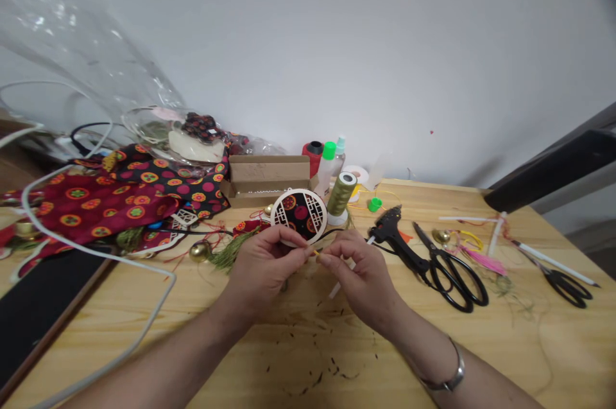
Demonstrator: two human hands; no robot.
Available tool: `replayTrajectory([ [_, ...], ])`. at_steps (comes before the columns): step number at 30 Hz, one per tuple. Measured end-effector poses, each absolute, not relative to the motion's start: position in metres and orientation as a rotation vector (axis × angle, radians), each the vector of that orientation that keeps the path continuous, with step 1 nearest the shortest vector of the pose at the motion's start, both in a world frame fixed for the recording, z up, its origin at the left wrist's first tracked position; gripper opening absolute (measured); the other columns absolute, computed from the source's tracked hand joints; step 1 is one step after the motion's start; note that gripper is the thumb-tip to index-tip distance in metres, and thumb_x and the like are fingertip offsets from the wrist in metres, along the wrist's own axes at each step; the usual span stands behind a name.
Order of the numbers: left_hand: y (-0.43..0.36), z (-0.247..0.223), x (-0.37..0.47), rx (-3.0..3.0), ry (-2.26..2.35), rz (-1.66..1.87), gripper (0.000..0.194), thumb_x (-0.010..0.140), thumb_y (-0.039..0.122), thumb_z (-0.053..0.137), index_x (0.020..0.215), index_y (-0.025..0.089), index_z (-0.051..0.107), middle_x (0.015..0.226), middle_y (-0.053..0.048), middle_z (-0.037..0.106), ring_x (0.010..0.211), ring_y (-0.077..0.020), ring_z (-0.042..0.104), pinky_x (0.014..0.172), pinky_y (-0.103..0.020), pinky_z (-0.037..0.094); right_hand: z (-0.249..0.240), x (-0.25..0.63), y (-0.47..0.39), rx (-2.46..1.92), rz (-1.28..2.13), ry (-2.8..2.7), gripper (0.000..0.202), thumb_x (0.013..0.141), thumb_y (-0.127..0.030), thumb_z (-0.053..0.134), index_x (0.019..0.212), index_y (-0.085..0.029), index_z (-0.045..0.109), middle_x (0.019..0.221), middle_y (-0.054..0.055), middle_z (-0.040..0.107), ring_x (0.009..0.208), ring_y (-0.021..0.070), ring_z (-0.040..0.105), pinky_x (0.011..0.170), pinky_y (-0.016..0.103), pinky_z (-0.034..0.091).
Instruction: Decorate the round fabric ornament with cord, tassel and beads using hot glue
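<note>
The fingertips of my left hand and my right hand almost meet, both pinched on a short yellow cord. Just behind my left fingers stands a round ornament with a pale lattice frame and dark flowered cloth; whether my fingers touch it is hidden. A green tassel lies beside my left hand. By my right hand are a white stick, partly covered by the fingers, and a black glue gun. An olive thread spool stands behind my hands.
Large black scissors lie right of the glue gun; smaller scissors are farther right. Flowered cloth and a white cable occupy the left. At the back are an open cardboard box and a green-capped bottle.
</note>
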State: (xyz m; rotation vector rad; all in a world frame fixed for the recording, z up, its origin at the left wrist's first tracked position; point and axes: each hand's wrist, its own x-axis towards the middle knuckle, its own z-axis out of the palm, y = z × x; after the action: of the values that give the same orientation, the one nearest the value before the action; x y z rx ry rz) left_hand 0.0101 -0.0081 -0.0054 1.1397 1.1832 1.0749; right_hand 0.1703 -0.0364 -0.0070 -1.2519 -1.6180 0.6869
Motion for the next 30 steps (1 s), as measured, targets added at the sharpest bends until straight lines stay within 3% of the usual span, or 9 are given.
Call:
replayTrajectory([
  [17,-0.0083,-0.0058,0.0108,1.149,1.183,1.085,0.012,0.06,0.023,0.076,0.061,0.019,0.065,0.054,0.005,0.06,0.051,-0.0081,0.049,0.047,-0.017,0.036,-0.0059,0.1684,-0.0412,-1.24,0.593,-1.803,0.032,0.092,-0.015,0.047,0.06,-0.019,0.043,0.068,0.001,0.048,0.078,0.0177,0.045,0.071,0.03,0.037],
  [30,-0.0065,-0.0064,0.0093,1.1,1.134,1.13,0.013,0.062,0.021,0.078,0.064,0.018,0.066,0.058,0.004,0.063,0.053,-0.0082,0.054,0.049,-0.017,0.039,-0.0066,0.1659,-0.0415,-1.328,0.568,-1.816,0.037,0.095,-0.02,0.034,0.059,-0.022,0.032,0.062,0.0,0.043,0.069,0.0166,0.044,0.064,0.03,0.034],
])
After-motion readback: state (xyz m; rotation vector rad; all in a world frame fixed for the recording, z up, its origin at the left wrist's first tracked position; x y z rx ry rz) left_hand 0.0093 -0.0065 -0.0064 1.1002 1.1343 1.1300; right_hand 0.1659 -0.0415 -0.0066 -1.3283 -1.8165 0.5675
